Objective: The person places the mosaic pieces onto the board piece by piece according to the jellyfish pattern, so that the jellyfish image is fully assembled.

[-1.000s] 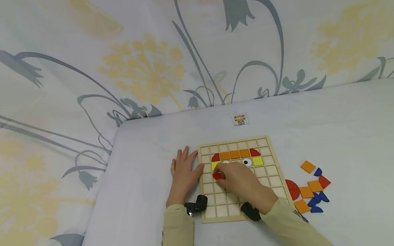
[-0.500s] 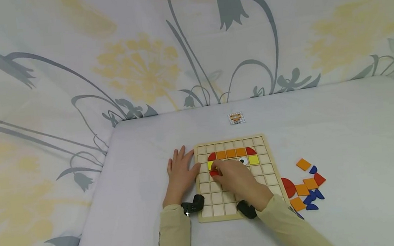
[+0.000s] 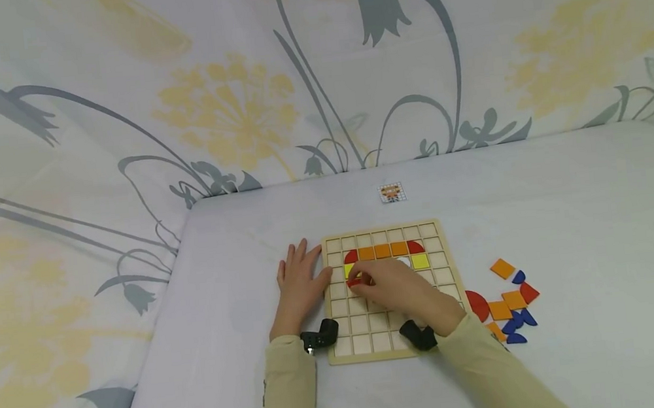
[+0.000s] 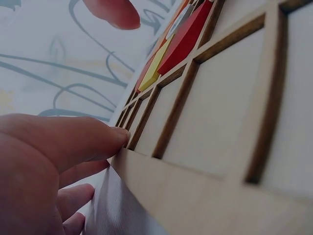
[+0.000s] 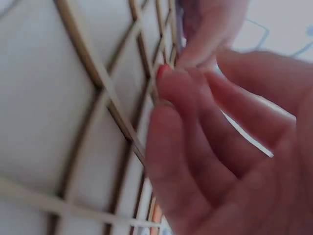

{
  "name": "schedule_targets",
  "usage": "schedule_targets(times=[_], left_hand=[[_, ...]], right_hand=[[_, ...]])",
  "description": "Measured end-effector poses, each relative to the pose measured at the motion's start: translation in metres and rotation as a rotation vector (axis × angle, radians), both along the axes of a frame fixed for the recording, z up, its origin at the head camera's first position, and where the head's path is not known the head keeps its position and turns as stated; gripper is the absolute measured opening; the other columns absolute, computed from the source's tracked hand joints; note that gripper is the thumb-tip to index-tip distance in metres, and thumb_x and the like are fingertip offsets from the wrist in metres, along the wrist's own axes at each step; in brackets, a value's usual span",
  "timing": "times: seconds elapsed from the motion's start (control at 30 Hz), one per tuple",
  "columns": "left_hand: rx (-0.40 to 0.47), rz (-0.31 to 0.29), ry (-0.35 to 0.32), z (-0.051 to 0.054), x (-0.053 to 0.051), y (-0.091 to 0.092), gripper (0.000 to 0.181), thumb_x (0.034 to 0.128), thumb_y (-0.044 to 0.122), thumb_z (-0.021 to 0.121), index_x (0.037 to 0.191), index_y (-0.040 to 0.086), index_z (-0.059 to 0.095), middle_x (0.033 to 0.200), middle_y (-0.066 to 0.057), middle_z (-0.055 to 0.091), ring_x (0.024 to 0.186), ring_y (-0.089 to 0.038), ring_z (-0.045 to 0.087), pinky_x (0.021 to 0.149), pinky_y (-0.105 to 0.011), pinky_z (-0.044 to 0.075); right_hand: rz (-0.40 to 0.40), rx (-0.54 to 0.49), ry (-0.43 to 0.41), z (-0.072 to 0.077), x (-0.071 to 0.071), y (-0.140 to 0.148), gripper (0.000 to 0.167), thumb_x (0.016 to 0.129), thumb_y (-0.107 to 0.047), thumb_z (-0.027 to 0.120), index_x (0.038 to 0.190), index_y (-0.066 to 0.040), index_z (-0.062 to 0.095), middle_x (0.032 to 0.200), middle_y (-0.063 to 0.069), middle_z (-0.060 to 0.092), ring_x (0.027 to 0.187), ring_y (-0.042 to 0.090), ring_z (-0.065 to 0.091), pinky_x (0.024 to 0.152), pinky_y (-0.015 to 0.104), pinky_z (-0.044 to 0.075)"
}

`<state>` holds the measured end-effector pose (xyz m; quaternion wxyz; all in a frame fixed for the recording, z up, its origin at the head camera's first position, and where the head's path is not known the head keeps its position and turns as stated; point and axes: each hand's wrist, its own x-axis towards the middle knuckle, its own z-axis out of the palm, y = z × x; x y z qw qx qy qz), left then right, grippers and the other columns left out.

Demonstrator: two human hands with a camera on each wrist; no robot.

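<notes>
A wooden grid board (image 3: pixel 370 344) lies on the white surface, with coloured pieces set in its upper cells. My left hand (image 3: pixel 300 292) rests at the board's left side with fingers spread; its thumb (image 4: pixel 98 139) touches the board's edge in the left wrist view. Over the board, my right hand (image 3: pixel 397 286) pinches a red piece (image 3: pixel 355 283) between thumb and fingertips, just below a yellow square (image 3: pixel 348 270). From the left, that red piece (image 4: pixel 186 41) appears tilted above its cell. The right wrist view shows only a sliver of red; the fingers hide the rest.
Right of the board lie loose pieces: a red half-disc (image 3: pixel 477 306), orange squares (image 3: pixel 503 268), a red quarter piece (image 3: pixel 529 293) and several blue pieces (image 3: pixel 516 338). A small patterned card (image 3: pixel 392 192) lies beyond the board, nearer the floral backdrop (image 3: pixel 235 108).
My right hand has stayed at the same cell, its wrist shifting slightly right and the red piece now showing narrower. The left hand holds its place. The head view has shifted slightly.
</notes>
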<state>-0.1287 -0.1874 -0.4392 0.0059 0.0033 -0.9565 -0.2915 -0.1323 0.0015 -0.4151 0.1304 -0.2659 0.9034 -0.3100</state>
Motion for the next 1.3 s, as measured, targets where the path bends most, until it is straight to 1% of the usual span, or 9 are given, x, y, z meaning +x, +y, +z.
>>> schedule_targets(times=[0.13,0.23,0.47,0.63,0.83,1.03,1.13,1.2,1.3], left_hand=[[-0.004,0.008,-0.002,0.001,0.000,-0.001,0.049,0.0868,0.031,0.052,0.131,0.011,0.046,0.144,-0.011,0.024,0.134,-0.030,0.008,0.103,-0.050,0.003],[0.000,0.017,-0.008,0.002,0.001,-0.003,0.049,0.0867,0.031,0.052,0.131,0.012,0.046,0.145,-0.011,0.024,0.134,-0.029,0.008,0.103,-0.050,0.003],[0.029,0.015,-0.003,0.001,0.000,-0.002,0.048,0.0866,0.031,0.052,0.131,0.012,0.046,0.145,-0.011,0.023,0.134,-0.030,0.007,0.103,-0.050,0.002],[0.017,0.010,-0.010,-0.002,-0.001,-0.001,0.048,0.0869,0.031,0.052,0.131,0.013,0.046,0.145,-0.010,0.023,0.134,-0.029,0.007,0.103,-0.049,0.002],[0.006,-0.005,-0.002,-0.005,-0.001,0.001,0.048,0.0868,0.031,0.053,0.131,0.012,0.046,0.145,-0.010,0.022,0.134,-0.029,0.007,0.104,-0.049,0.003],[-0.003,-0.002,-0.003,-0.004,0.000,0.001,0.048,0.0870,0.031,0.053,0.131,0.012,0.045,0.145,-0.010,0.023,0.134,-0.030,0.007,0.103,-0.050,0.003],[-0.006,0.003,-0.003,-0.003,0.000,0.001,0.048,0.0871,0.030,0.053,0.131,0.012,0.045,0.145,-0.010,0.023,0.134,-0.030,0.007,0.103,-0.049,0.003],[-0.010,0.005,-0.003,-0.002,-0.001,0.000,0.048,0.0873,0.030,0.052,0.131,0.012,0.045,0.145,-0.010,0.023,0.134,-0.030,0.007,0.104,-0.049,0.003],[-0.006,0.005,-0.003,-0.002,-0.001,0.001,0.048,0.0871,0.030,0.052,0.131,0.012,0.045,0.145,-0.010,0.023,0.134,-0.030,0.007,0.104,-0.049,0.003]], right_hand=[[0.080,-0.009,-0.067,0.006,-0.003,0.008,0.016,0.084,-0.029,0.060,0.098,-0.022,0.064,0.074,-0.012,0.055,0.067,0.009,0.050,0.063,0.027,0.042],[0.108,0.002,-0.102,0.010,-0.006,0.016,0.018,0.085,-0.028,0.059,0.101,-0.021,0.064,0.076,-0.012,0.056,0.068,0.008,0.050,0.065,0.027,0.042],[0.086,-0.028,-0.173,0.021,-0.010,0.037,0.022,0.087,-0.029,0.057,0.105,-0.018,0.061,0.081,-0.009,0.060,0.068,0.008,0.057,0.070,0.030,0.043],[0.096,-0.034,-0.160,0.021,-0.013,0.050,0.025,0.088,-0.029,0.056,0.107,-0.015,0.061,0.083,-0.007,0.060,0.069,0.007,0.056,0.070,0.030,0.043],[0.055,-0.021,-0.127,0.021,-0.011,0.074,0.025,0.089,-0.030,0.054,0.108,-0.016,0.060,0.084,-0.006,0.058,0.069,0.008,0.054,0.067,0.030,0.043],[-0.024,0.011,-0.131,0.026,-0.008,0.105,0.025,0.088,-0.029,0.054,0.108,-0.015,0.059,0.085,-0.002,0.059,0.070,0.010,0.054,0.066,0.029,0.044],[-0.065,0.039,-0.118,0.027,-0.008,0.121,0.026,0.088,-0.029,0.055,0.108,-0.014,0.059,0.086,-0.003,0.059,0.073,0.012,0.052,0.065,0.029,0.044],[-0.096,0.051,-0.110,0.027,-0.009,0.133,0.027,0.088,-0.029,0.056,0.109,-0.013,0.059,0.083,-0.002,0.058,0.071,0.013,0.051,0.063,0.028,0.044],[-0.125,0.067,-0.092,0.028,-0.013,0.150,0.028,0.087,-0.028,0.056,0.109,-0.010,0.059,0.079,0.000,0.056,0.064,0.015,0.049,0.057,0.028,0.042]])
